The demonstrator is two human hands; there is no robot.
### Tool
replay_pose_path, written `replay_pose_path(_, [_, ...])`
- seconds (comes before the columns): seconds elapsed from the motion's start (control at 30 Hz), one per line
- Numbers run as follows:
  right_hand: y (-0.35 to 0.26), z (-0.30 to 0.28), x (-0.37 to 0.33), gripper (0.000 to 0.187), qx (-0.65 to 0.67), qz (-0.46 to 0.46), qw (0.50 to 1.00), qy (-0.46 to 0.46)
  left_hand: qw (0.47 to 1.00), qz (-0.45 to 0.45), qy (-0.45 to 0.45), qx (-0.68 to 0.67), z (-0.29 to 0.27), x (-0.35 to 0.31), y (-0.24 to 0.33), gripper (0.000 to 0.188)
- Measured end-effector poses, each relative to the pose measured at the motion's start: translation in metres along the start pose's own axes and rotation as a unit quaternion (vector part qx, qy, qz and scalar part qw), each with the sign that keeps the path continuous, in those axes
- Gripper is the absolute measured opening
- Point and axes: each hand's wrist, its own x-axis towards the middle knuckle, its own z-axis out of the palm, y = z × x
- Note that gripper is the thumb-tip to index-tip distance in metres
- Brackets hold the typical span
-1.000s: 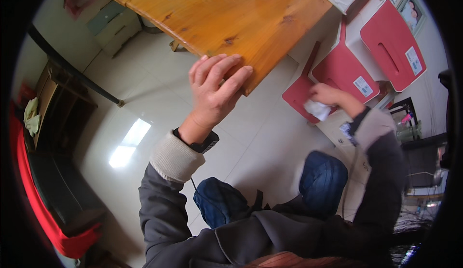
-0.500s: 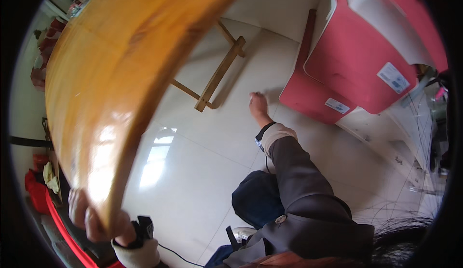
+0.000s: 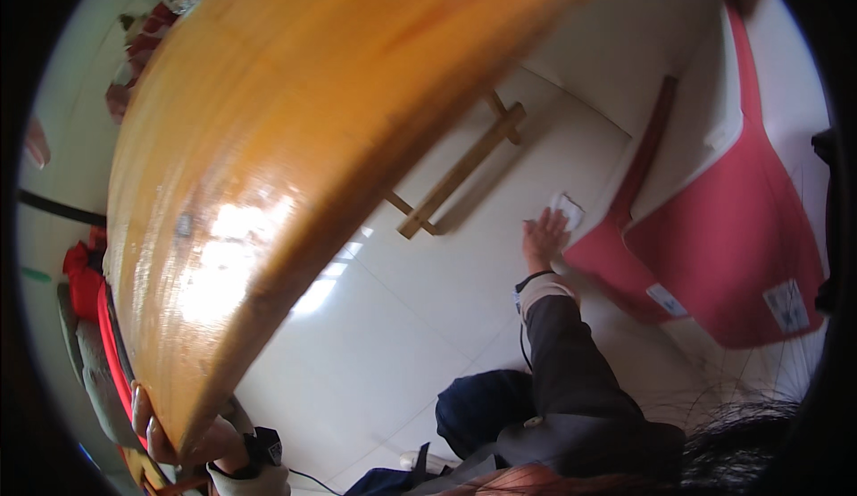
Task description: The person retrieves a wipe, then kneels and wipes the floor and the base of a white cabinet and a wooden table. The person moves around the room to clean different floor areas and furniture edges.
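A large, glossy yellow-brown wooden board [image 3: 268,130], perhaps a tabletop, fills the upper left and stands tilted. My left hand [image 3: 174,438] is closed around its near lower corner, with fingers on the outer face. My right hand [image 3: 544,239] is stretched out over the floor to the right of the board, fingers extended and spread. Just beyond those fingertips shows a small white thing [image 3: 567,213], blurred; whether the hand touches it I cannot tell. Wooden legs with a crossbar [image 3: 460,172] show past the board's edge; where they join is hidden.
Pink-red panels [image 3: 714,246] with white labels stand on the right, close to my right hand. Pale glossy floor tiles [image 3: 411,308] lie below. Red items [image 3: 85,273] sit at the far left. A dark cable [image 3: 312,480] runs from my left wrist.
My right hand has gone from curled to spread fingers and reached toward the pink-red panels. The white thing has come into sight. The view has shifted; my left hand keeps the board's corner.
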Motion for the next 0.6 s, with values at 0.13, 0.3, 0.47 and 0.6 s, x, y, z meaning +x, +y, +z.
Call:
replay_pose_path(0.13, [-0.022, 0.003, 0.028, 0.073, -0.017, 0.058, 0.997, -0.039, 0.998, -0.003, -0.048, -0.044, 0.004, 0.012, 0.02, 0.047])
replay_pose_path(0.3, [-0.062, 0.018, 0.058, 0.075, -0.006, -0.089, 0.992, -0.087, 0.992, -0.015, -0.061, -0.109, 0.004, 0.012, 0.021, 0.049])
replay_pose_path(0.47, [-0.091, 0.045, 0.096, 0.07, -0.011, -0.208, 0.975, -0.08, 0.994, -0.027, -0.044, -0.093, 0.001, 0.002, 0.02, 0.052])
replay_pose_path(0.6, [-0.119, 0.051, 0.089, 0.067, 0.002, -0.285, 0.942, -0.178, 0.997, 0.001, -0.03, -0.077, 0.012, 0.007, 0.021, 0.058])
